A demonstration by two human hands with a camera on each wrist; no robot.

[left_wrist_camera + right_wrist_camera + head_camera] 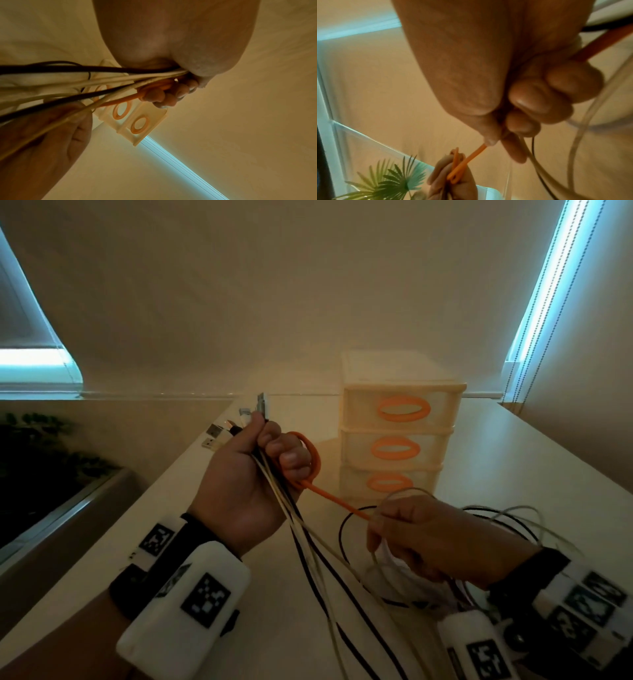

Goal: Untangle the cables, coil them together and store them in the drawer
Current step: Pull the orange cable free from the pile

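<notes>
My left hand (255,470) is raised above the table and grips a bundle of white and black cables (308,542) near their ends; several USB plugs (222,433) stick out above the fist. An orange cable (334,498) loops round the left fingers (164,94) and runs taut to my right hand (431,539), which pinches it between thumb and fingers (489,140). The right hand also holds loose loops of thin white and black cable (507,515). The cream drawer unit (397,436) with three orange oval handles stands behind, all drawers closed.
The white table (513,460) runs from the drawer unit towards me. A clear panel edges its far side (171,395). A dark planter with green leaves (41,460) lies below the table's left edge. Window blinds glow at both sides.
</notes>
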